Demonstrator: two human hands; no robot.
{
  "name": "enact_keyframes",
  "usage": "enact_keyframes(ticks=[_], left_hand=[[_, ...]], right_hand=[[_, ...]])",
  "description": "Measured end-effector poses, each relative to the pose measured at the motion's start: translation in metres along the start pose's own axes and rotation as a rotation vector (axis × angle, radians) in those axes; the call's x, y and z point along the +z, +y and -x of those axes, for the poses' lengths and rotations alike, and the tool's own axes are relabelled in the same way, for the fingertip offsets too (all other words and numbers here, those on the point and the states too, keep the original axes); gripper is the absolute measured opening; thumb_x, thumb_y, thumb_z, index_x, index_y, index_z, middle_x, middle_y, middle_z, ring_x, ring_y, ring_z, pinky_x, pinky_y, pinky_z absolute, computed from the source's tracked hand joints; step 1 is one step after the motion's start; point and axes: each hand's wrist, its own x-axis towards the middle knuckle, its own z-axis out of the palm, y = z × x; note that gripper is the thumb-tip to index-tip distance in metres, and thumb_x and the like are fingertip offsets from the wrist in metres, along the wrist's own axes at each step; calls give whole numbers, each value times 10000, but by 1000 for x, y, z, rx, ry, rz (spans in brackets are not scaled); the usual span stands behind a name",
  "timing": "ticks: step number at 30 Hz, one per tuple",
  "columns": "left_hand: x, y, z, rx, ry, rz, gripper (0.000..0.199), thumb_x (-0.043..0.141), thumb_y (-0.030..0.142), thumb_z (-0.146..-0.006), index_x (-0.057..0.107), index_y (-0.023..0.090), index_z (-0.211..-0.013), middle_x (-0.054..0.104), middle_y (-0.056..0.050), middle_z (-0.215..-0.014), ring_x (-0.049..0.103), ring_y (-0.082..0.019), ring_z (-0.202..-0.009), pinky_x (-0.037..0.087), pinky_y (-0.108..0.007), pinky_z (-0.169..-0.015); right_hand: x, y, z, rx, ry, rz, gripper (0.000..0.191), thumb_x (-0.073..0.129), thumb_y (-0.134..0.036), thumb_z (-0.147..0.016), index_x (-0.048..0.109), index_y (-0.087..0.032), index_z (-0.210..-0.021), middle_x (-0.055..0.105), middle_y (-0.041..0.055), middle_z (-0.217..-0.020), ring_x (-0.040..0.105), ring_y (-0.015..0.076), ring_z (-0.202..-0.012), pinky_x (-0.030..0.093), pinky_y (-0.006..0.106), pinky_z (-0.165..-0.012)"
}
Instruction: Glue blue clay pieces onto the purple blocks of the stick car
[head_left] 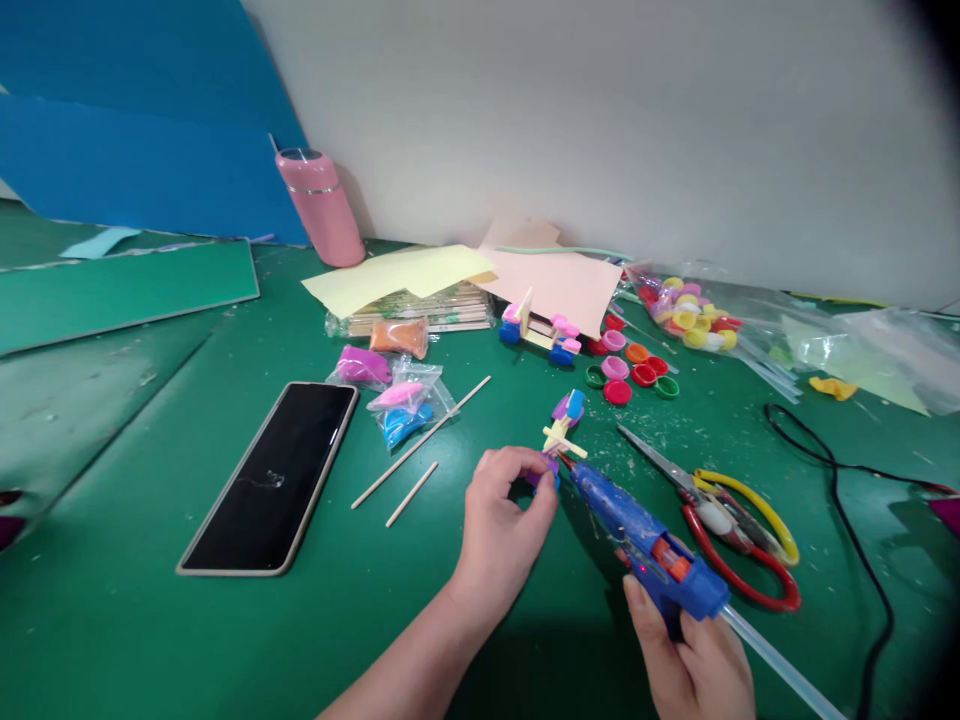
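Observation:
My left hand [506,510] pinches a small toy car [559,438] made of pale wooden sticks with purple and blue wheels. Its near end is partly hidden by my fingers. In my right hand [686,650] is a blue hot glue gun [626,525], its handle wrapped by my fingers. The gun's nozzle touches or nearly touches the wooden sticks beside my left fingertips. A clear glue stick [780,660] sticks out of the gun's back, and a small red light glows on its side.
Red and yellow-handled scissors [720,510] lie right of the gun, near a black cable [840,500]. Behind are a second toy car [541,332], bottle caps [616,370] and paper sheets [551,275]. Leftward lie wooden sticks [420,443], clay bags [405,410], a phone [274,480] and a pink flask [324,210].

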Motion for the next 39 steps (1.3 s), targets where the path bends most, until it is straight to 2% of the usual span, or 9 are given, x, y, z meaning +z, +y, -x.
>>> enact_keyframes(ticks=[9,19,27,39], left_hand=[[0,0,0,13,2,-2,101,537,117,-718,564,197,-663,639,-23,-746,577,-162,-717,460,-305,-675],[0,0,0,14,0,-10,104,534,118,-716,567,199,-659,642,-23,-748,583,-168,-729,458,-313,-683],[0,0,0,7,-1,-1,97,536,119,-711,570,197,-664,641,-25,-745,587,-165,-714,462,-307,-674],[0,-2,0,12,-12,1,99,534,117,-726,564,197,-675,637,-26,-762,583,-168,-738,458,-314,-703]], right_hand=[[5,1,1,10,2,-37,377,432,-408,-870,577,-99,-1031,690,151,-917,672,251,-816,558,297,-660],[4,5,4,0,-35,-13,374,428,-406,-872,588,-97,-1010,700,148,-893,678,253,-820,561,293,-666],[2,6,4,9,-8,-4,375,457,-410,-858,594,-89,-992,694,162,-924,677,256,-823,560,280,-652],[4,6,0,-55,-3,-40,343,454,-351,-869,571,-68,-1025,685,175,-925,678,241,-801,552,276,-663]])
